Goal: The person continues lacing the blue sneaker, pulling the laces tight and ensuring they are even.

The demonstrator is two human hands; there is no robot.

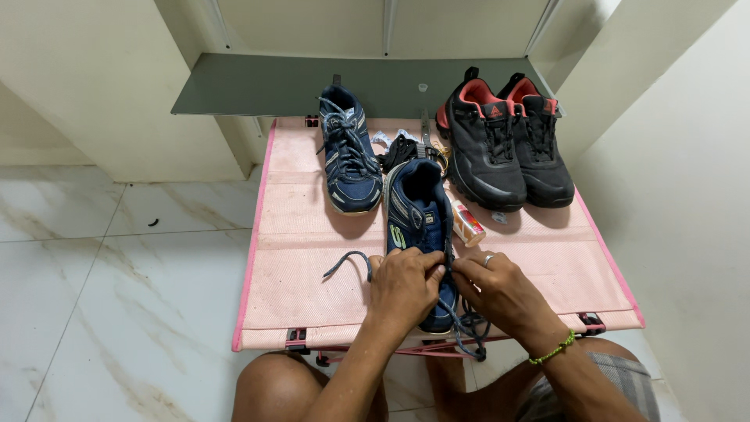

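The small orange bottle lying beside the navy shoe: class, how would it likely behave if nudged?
The small orange bottle lies on its side and looks rounded, so it would probably roll. It seems light. The pink fabric table may sag slightly, steering it.

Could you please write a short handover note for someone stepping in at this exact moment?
Left hand and right hand both grip the grey lace over the toe end of the navy shoe on the pink folding table.
Its partner, the laced navy shoe, stands further back; the black pair sits at back right, a small bottle beside the held shoe.
Done: one navy shoe laced.
Left: the held shoe, its lace ends hanging loose.
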